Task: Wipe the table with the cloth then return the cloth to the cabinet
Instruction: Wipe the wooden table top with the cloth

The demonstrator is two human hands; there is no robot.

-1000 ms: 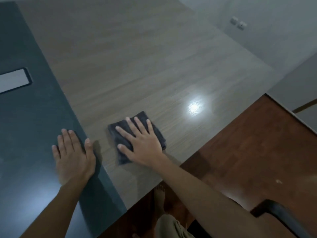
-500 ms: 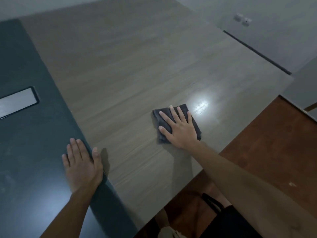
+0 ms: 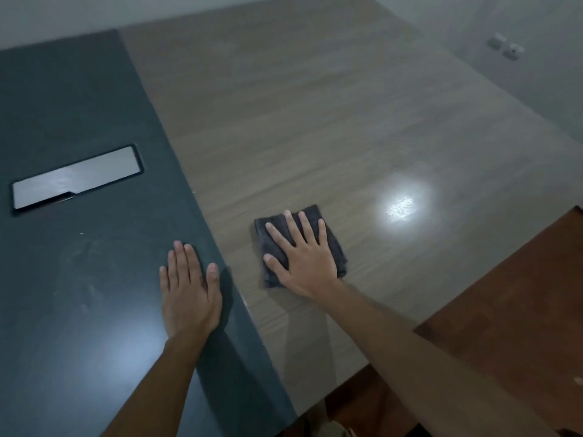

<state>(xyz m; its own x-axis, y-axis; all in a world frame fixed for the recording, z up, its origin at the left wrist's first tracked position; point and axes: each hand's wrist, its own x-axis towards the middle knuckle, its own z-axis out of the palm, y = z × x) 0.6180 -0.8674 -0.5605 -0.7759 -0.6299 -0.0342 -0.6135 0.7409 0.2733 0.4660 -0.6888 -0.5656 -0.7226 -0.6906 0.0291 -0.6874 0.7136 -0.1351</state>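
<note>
A folded dark grey cloth [image 3: 336,251] lies on the wood-grain table [image 3: 315,121], near the table's front edge. My right hand [image 3: 303,260] presses flat on top of the cloth with fingers spread, covering its middle. My left hand [image 3: 189,291] rests palm down with nothing under it on the dark strip [image 3: 79,279] of the tabletop, just left of where the strip meets the wood. No cabinet is in view.
A grey rectangular inset panel [image 3: 75,179] sits in the dark strip at the left. A bright light reflection [image 3: 399,208] shines on the wood to the right of the cloth. Reddish-brown floor [image 3: 520,310] lies beyond the table's right edge. Wall sockets [image 3: 504,48] are at the far right.
My right hand slid the cloth to the right across the wood, then back left toward the dark strip. My left hand stayed planted on the strip. The view tilted up slightly.
</note>
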